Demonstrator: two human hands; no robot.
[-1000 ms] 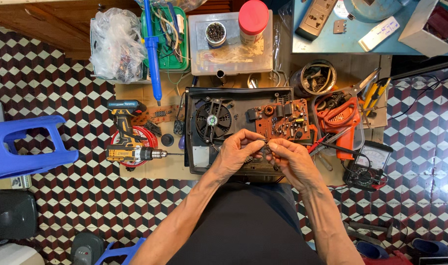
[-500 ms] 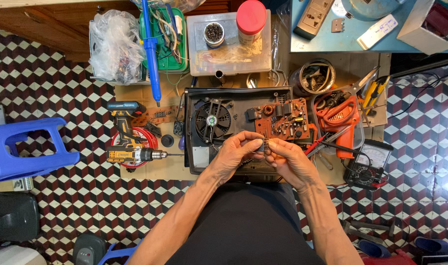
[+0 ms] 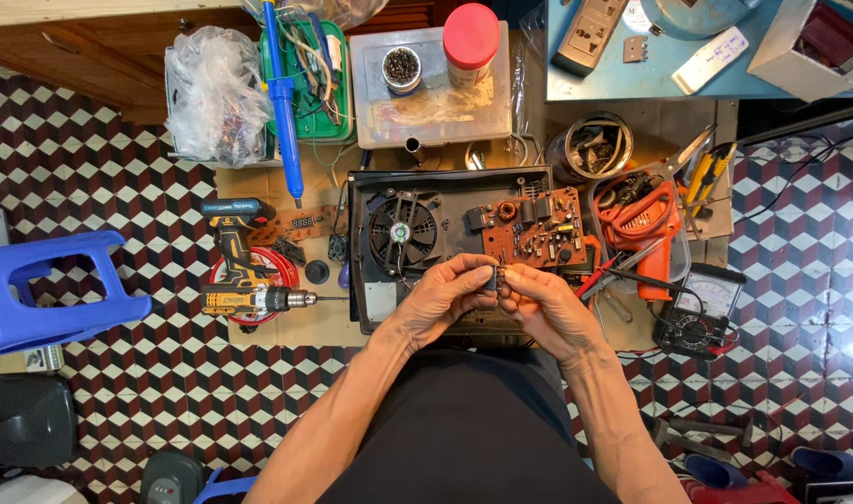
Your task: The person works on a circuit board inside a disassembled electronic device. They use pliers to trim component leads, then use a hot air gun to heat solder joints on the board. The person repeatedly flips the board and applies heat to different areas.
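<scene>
Two hands are meeting over the near edge of an opened black appliance case [image 3: 375,233] lying on cardboard on the tiled floor. The left hand [image 3: 442,299] and the right hand [image 3: 536,306] are both curled nearly shut, fingertips pinching a small dark part [image 3: 494,277] between them; what the part is I cannot tell, it being too small. The part is hanging just above the case's near rim, near a round fan [image 3: 401,232] on the left and an orange circuit board [image 3: 531,227] on the right.

Room around the hands is getting tight. Just right of the right hand, probe leads are lying across the case edge, running to a black multimeter [image 3: 702,313], with an orange power tool [image 3: 643,229] sitting in a clear tray beyond it. To the left, a yellow and black cordless drill [image 3: 244,285] is lying with its bit pointing at the case wall, close to it. At the far side, a clear plastic box [image 3: 426,107] holding a red-lidded jar [image 3: 470,39] is crowding the case's far edge, beside a green tray [image 3: 324,103] and a blue soldering tool [image 3: 282,103]. A blue plastic stool [image 3: 43,294] is standing well apart at the far left. The only open stretch is the patterned floor on the near left, beside the person's left forearm.
</scene>
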